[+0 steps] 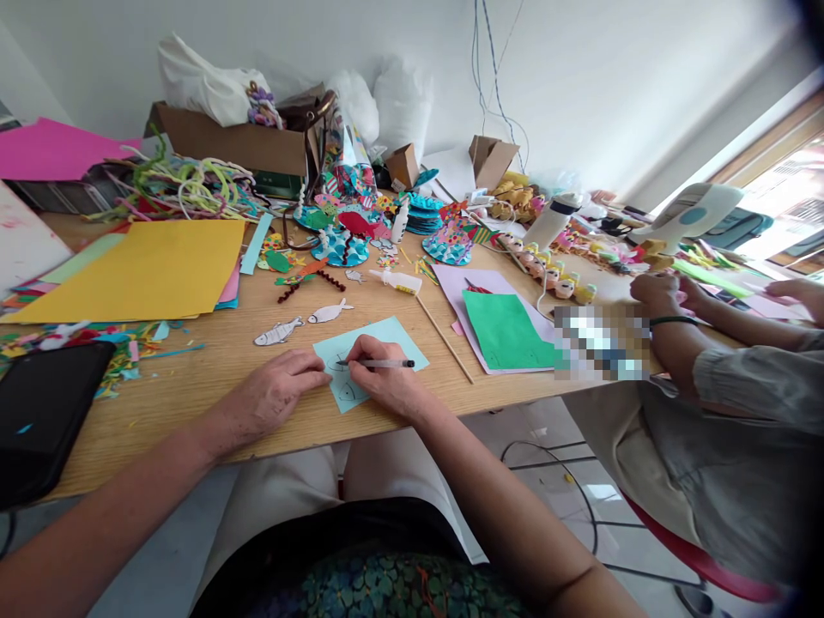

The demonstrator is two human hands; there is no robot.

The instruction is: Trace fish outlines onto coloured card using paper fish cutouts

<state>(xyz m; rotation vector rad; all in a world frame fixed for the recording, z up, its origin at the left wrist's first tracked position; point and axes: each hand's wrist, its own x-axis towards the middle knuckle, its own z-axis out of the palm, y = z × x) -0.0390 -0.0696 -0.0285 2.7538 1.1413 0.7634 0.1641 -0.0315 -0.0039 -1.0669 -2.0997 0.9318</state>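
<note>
A light blue paper (386,336) lies near the front edge of the wooden table (212,378), with small fish outlines drawn on it. My right hand (384,378) is closed around a pen (379,363), whose tip touches the paper. My left hand (274,393) rests flat on the table with its fingers pressing the paper's left edge. Two cut-out paper fish (279,331) lie just beyond the blue paper.
A yellow sheet (145,270) and paper scraps lie at left, a black tablet (39,412) at front left. A glue bottle (396,280), a wooden stick (444,337) and green paper (505,330) sit to the right. Another person (727,403) sits at right holding a glue gun (688,215).
</note>
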